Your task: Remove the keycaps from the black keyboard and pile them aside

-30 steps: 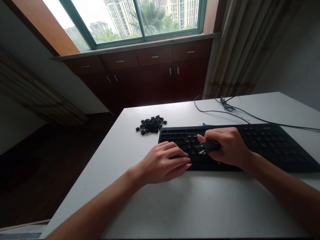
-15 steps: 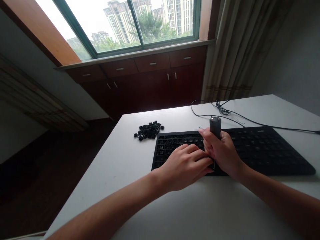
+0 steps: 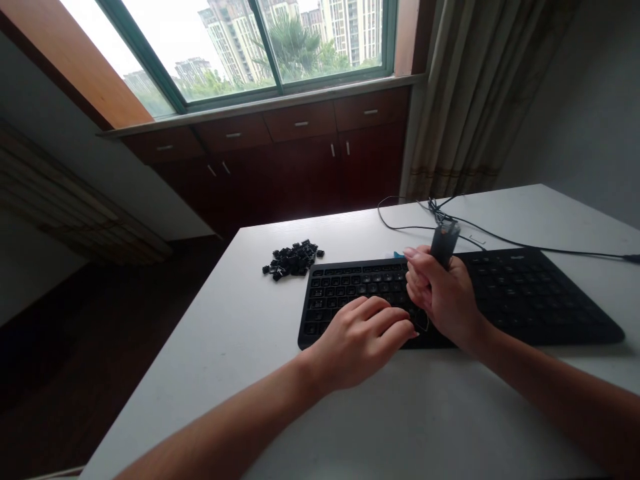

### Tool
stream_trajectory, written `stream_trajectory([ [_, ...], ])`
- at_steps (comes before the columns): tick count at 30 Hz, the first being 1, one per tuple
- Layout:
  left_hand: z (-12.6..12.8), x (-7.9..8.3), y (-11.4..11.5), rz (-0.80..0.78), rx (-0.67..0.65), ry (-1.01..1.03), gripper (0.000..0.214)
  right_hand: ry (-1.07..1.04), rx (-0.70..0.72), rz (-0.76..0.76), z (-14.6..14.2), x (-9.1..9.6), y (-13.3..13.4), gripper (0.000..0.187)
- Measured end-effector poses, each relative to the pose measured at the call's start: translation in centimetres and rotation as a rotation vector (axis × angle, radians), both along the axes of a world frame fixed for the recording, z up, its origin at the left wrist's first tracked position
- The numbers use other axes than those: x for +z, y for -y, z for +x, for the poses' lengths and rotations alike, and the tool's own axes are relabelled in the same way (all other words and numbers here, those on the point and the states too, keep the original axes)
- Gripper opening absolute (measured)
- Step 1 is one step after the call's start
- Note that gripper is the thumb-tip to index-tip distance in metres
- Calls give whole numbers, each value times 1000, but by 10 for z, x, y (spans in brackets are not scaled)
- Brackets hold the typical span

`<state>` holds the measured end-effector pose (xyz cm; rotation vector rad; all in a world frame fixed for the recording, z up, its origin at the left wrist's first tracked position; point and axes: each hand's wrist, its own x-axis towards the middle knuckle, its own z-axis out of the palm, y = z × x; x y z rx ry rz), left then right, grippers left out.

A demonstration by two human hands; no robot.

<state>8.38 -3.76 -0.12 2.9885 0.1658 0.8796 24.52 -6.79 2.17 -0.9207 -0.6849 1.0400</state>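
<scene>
A black keyboard (image 3: 540, 297) lies across the white table, its left part bare of keycaps with open key sockets showing. My right hand (image 3: 447, 297) is wrapped round the dark handle of a keycap puller (image 3: 445, 244). The puller stands nearly upright, with its thin wire loop pointing down at the keyboard's middle. Just left of the wire, my left hand (image 3: 365, 337) rests low over the keyboard's front edge, fingers bent and close together. Its fingertips are partly hidden, so anything pinched there cannot be seen. A heap of loose black keycaps (image 3: 293, 259) sits beyond the keyboard's left corner.
Black cable (image 3: 550, 251) runs over the back of the white table (image 3: 210, 347) to the right edge. A small bent wire piece (image 3: 477, 241) lies behind the keyboard. Something blue (image 3: 399, 255) shows by my right thumb. Wooden cabinets (image 3: 300, 167) stand below the window.
My left hand has drawn slightly left and down, away from the puller's wire. The puller's handle has tilted to the right in my right hand. The view has shifted a little.
</scene>
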Motion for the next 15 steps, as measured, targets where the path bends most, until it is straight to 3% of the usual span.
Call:
stream_trajectory([
  [4,1,-2,1,0,14,6,10,37,-62,-111,0,1,-1,49],
  [15,1,-3,2,-23,32,4,9,221,-229,-87,-5,-5,9,50],
])
